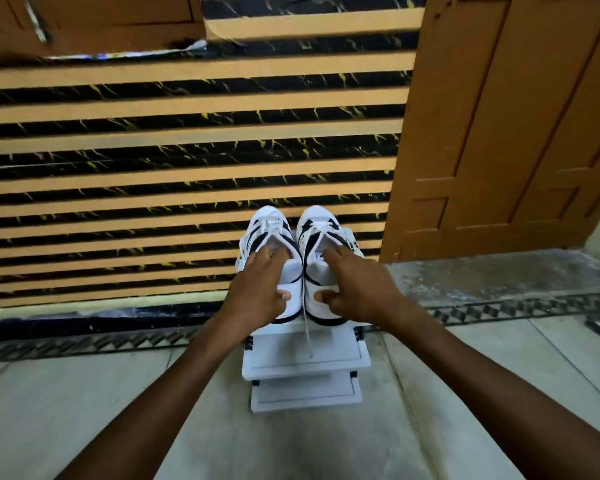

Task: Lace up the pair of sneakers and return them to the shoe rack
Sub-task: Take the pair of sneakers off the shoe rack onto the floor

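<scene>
Head view: both hands (257, 289) (357, 289) grip sneakers (326, 237); tongue label unreadable.

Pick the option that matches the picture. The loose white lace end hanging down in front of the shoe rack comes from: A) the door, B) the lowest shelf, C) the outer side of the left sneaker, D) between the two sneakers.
D: the lace drops from the gap between the left sneaker and right sneaker, down over the white shoe rack, while the left hand and right hand grip the heels.
</scene>
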### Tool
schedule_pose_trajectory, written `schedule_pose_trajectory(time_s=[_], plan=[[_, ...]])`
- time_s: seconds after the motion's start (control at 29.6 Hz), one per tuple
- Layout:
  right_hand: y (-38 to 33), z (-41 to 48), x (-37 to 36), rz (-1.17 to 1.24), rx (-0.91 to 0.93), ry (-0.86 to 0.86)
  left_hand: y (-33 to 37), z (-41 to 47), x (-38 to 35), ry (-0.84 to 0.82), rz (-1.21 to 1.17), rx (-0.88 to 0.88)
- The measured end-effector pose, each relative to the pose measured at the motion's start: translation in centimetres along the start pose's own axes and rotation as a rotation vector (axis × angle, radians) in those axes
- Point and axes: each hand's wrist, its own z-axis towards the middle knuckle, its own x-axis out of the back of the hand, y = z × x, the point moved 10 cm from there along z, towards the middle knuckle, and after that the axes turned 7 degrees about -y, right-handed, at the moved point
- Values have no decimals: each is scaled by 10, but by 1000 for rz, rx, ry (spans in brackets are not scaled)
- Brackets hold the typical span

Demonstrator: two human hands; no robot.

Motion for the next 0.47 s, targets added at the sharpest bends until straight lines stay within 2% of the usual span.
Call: schedule_pose_trajectory(time_s=[0.34,0.47], plan=[[-1,-16,4,69,-46,101,7,-14,4,46,60,10],[-6,-53,21,144,-12,194,26,-46,20,141,94,-5]])
